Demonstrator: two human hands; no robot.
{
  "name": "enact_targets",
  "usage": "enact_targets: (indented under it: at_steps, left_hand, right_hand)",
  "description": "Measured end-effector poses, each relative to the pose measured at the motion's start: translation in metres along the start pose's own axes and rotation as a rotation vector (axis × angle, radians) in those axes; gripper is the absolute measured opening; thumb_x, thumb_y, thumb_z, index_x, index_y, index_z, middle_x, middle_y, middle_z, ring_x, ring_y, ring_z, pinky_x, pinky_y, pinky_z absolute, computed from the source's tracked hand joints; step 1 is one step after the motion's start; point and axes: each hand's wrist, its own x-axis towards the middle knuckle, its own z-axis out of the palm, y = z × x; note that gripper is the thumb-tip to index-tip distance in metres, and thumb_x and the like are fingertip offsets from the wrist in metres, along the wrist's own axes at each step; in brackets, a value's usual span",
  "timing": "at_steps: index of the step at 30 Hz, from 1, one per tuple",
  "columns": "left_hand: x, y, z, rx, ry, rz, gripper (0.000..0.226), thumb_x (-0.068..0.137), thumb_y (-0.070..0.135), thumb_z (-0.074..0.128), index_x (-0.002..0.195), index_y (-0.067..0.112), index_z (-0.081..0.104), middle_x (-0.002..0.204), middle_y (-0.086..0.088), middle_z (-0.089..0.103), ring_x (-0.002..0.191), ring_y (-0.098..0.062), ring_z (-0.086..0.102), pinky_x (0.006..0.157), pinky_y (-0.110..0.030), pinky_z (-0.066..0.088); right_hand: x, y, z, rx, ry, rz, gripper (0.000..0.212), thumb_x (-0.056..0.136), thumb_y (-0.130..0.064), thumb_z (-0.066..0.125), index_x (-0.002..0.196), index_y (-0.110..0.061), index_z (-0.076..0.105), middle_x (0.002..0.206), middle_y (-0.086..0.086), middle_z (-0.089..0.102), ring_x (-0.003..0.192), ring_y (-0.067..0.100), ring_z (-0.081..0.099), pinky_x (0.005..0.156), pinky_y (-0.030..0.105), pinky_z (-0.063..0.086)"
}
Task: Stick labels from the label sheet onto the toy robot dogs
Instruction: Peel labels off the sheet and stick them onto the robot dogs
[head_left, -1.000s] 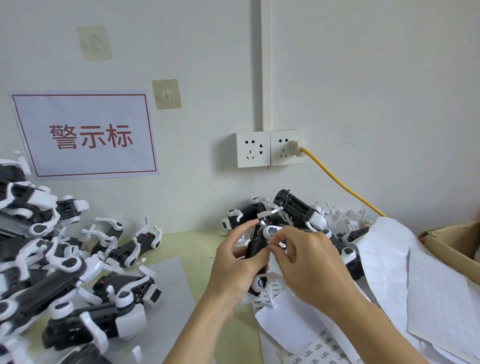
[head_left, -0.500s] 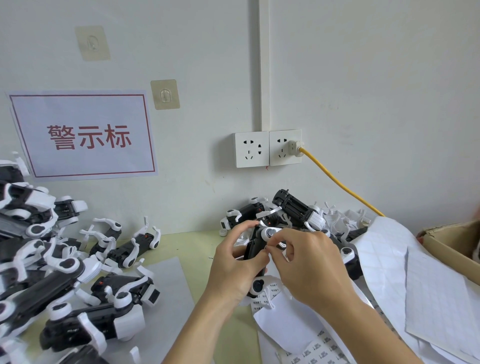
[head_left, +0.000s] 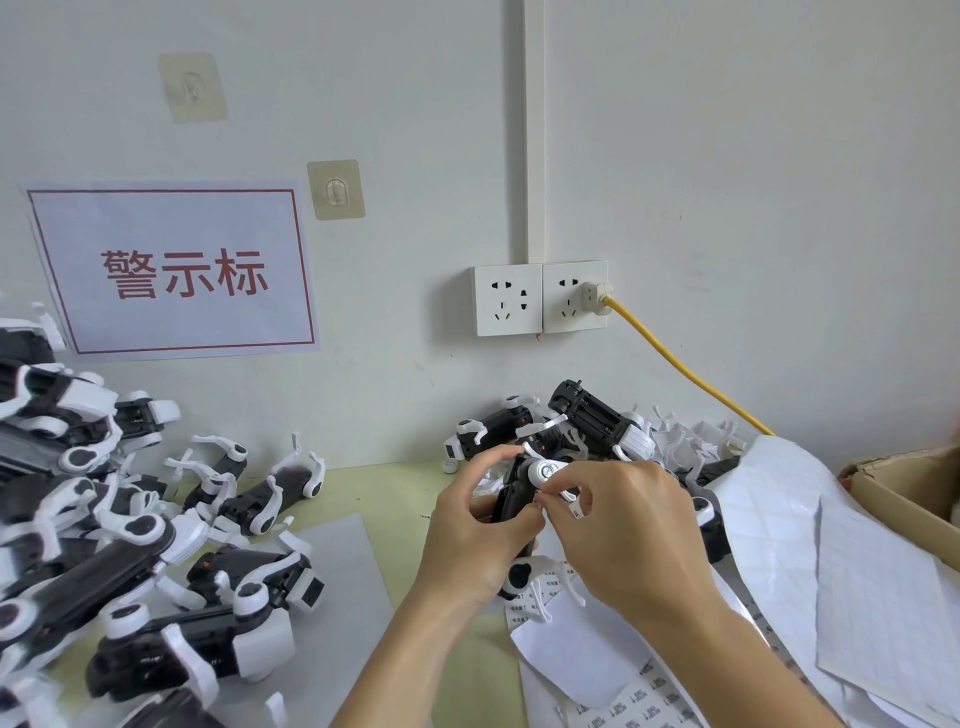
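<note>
My left hand (head_left: 470, 540) grips a black and white toy robot dog (head_left: 517, 496), held upright above the table's middle. My right hand (head_left: 631, 535) is against the dog's right side, its thumb and forefinger pinching a small white label (head_left: 575, 512) next to the dog's white leg. The label sheet (head_left: 613, 706) with printed labels lies below my right wrist, partly under a blank white sheet (head_left: 566, 654). Most of the dog's body is hidden by my fingers.
A heap of toy robot dogs (head_left: 104, 519) covers the left of the table, and another pile (head_left: 597, 421) lies against the wall behind my hands. Used backing sheets (head_left: 831, 545) are stacked at the right beside a cardboard box (head_left: 904, 488). A yellow cable (head_left: 680, 361) runs from the wall socket.
My right fingers have shifted slightly down the dog's side, and the small label now shows between thumb and forefinger. The left hand keeps its grip.
</note>
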Motion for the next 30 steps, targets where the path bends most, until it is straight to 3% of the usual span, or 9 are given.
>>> enact_targets:
  at_steps: [3, 7, 11, 16, 22, 25, 28, 30]
  left_hand:
    - [-0.001, 0.000, 0.001, -0.006, -0.002, -0.010, 0.049, 0.086, -0.002, 0.063, 0.108, 0.041, 0.067, 0.067, -0.010, 0.062, 0.056, -0.020, 0.056, 0.054, -0.026, 0.051]
    - [-0.001, 0.001, 0.001, -0.018, 0.037, -0.028, 0.048, 0.087, 0.003, 0.066, 0.103, 0.049, 0.066, 0.071, -0.013, 0.068, 0.059, -0.021, 0.060, 0.054, -0.024, 0.052]
    - [0.003, 0.000, 0.000, -0.038, 0.105, -0.066, 0.047, 0.090, 0.007, 0.064, 0.113, 0.048, 0.064, 0.088, -0.016, 0.075, 0.075, -0.025, 0.072, 0.064, -0.026, 0.055]
    - [0.006, 0.001, -0.002, -0.177, 0.097, -0.095, 0.043, 0.096, 0.007, 0.047, 0.119, 0.037, 0.068, 0.097, -0.018, 0.075, 0.076, -0.022, 0.067, 0.065, -0.027, 0.052]
    - [0.005, 0.002, -0.003, -0.218, 0.096, -0.062, 0.047, 0.095, 0.005, 0.042, 0.113, 0.037, 0.071, 0.097, -0.014, 0.076, 0.080, -0.022, 0.072, 0.061, -0.024, 0.053]
    - [0.004, 0.003, -0.003, -0.227, 0.084, -0.043, 0.047, 0.096, 0.004, 0.042, 0.112, 0.037, 0.072, 0.097, -0.016, 0.076, 0.079, -0.023, 0.072, 0.060, -0.023, 0.053]
    - [0.004, 0.003, -0.003, -0.225, 0.078, -0.037, 0.047, 0.096, 0.004, 0.043, 0.110, 0.038, 0.072, 0.098, -0.015, 0.076, 0.078, -0.023, 0.072, 0.060, -0.023, 0.053]
    - [0.004, 0.003, -0.003, -0.241, 0.083, -0.051, 0.047, 0.095, 0.005, 0.044, 0.111, 0.038, 0.073, 0.096, -0.015, 0.076, 0.076, -0.023, 0.070, 0.058, -0.024, 0.053]
  right_hand:
    - [0.000, 0.000, -0.001, 0.002, 0.000, 0.018, 0.017, 0.067, -0.023, 0.091, 0.068, -0.031, 0.076, 0.048, -0.016, 0.031, 0.048, 0.011, 0.037, 0.043, 0.015, 0.024]
    - [-0.001, 0.002, -0.001, 0.038, 0.021, 0.021, 0.006, 0.079, -0.032, 0.079, 0.074, -0.030, 0.075, 0.042, -0.014, 0.022, 0.042, 0.006, 0.030, 0.044, 0.021, 0.027]
    - [-0.004, -0.003, -0.005, 0.085, -0.032, -0.026, 0.023, 0.083, -0.036, 0.053, 0.080, -0.026, 0.074, 0.042, -0.005, 0.033, 0.048, 0.018, 0.041, 0.044, 0.030, 0.041]
    - [-0.007, -0.006, -0.005, 0.092, -0.095, -0.083, 0.032, 0.081, -0.035, 0.046, 0.091, -0.027, 0.075, 0.045, 0.000, 0.036, 0.054, 0.023, 0.044, 0.049, 0.034, 0.046]
    - [-0.006, -0.008, -0.005, 0.063, -0.098, -0.068, 0.036, 0.082, -0.036, 0.042, 0.092, -0.020, 0.073, 0.048, 0.003, 0.032, 0.058, 0.025, 0.040, 0.048, 0.035, 0.043]
    - [-0.006, -0.008, -0.006, 0.081, -0.094, -0.050, 0.035, 0.083, -0.034, 0.045, 0.100, -0.029, 0.076, 0.047, -0.001, 0.034, 0.054, 0.021, 0.038, 0.046, 0.029, 0.036]
    - [-0.005, -0.009, -0.007, 0.100, -0.102, -0.050, 0.039, 0.085, -0.035, 0.046, 0.111, -0.037, 0.074, 0.055, -0.017, 0.047, 0.051, 0.015, 0.039, 0.046, 0.020, 0.029]
    - [-0.004, -0.009, -0.006, 0.102, -0.107, -0.058, 0.040, 0.085, -0.035, 0.045, 0.113, -0.038, 0.074, 0.054, -0.016, 0.047, 0.051, 0.014, 0.040, 0.046, 0.019, 0.028]
